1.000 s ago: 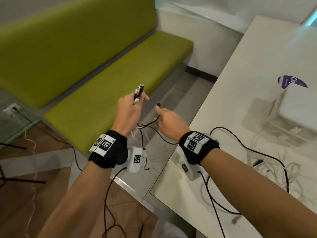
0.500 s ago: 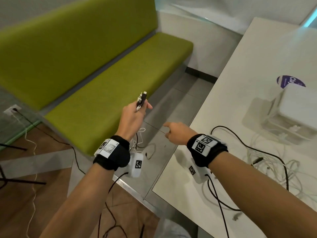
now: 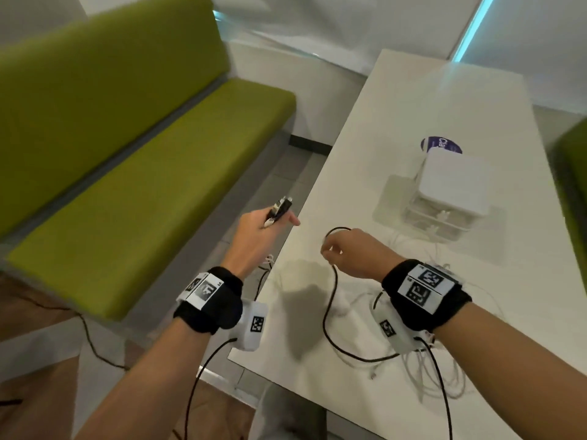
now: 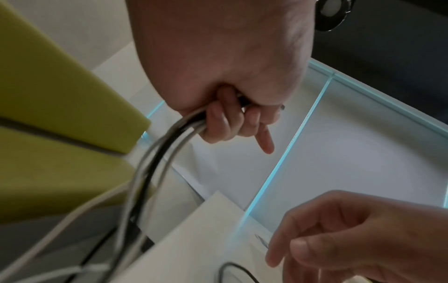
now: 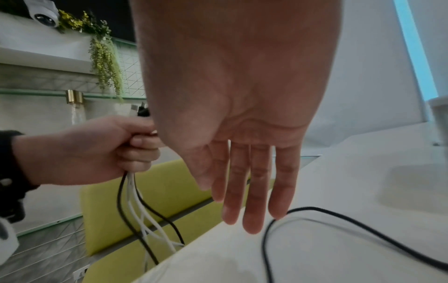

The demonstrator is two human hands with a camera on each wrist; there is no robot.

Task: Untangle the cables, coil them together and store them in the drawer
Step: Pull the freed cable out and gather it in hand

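Observation:
My left hand is raised off the table's left edge and grips a bundle of black and white cable ends, plugs sticking up above the fist. The bundle's cables hang down from the left hand toward the floor. Over the white table my right hand hovers at a black cable loop. In the right wrist view its fingers are straight and hold nothing, tips just above the black cable. A small white drawer unit stands further back on the table.
A tangle of white cables lies on the table near my right wrist. A green bench runs along the left, with a strip of floor between it and the table. A purple sticker sits behind the drawer unit.
My right hand has let go of the black plug it held near the left hand and moved right, over the table to the black loop. The left hand kept its bundle.

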